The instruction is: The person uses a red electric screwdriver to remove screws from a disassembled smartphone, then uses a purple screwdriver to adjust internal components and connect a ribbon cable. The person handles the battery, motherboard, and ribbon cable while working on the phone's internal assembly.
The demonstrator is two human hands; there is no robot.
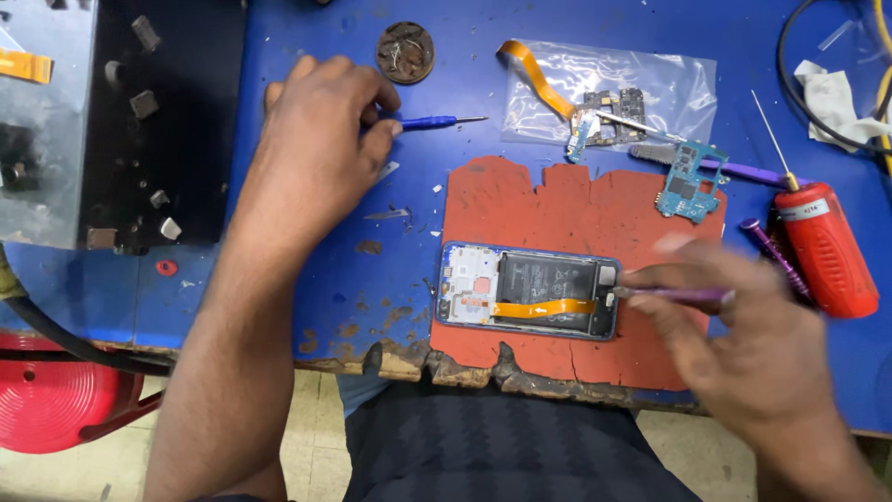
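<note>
Fingers (381,125) on blue screwdriver (437,121)

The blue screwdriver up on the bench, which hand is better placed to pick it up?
Probably the left hand: its fingers already touch the blue screwdriver. The right hand is busy holding a purple tool at the opened phone.

Two hands are over the bench (307,279): the left hand (316,139) and the right hand (743,344). One opened phone (528,302) lies on one red mat (576,209). One blue screwdriver (432,121), one red-handled tool (825,246), one clear plastic bag (650,84), one loose blue circuit board (689,181), one round brown dish (405,51), one white cloth (832,98).
</note>
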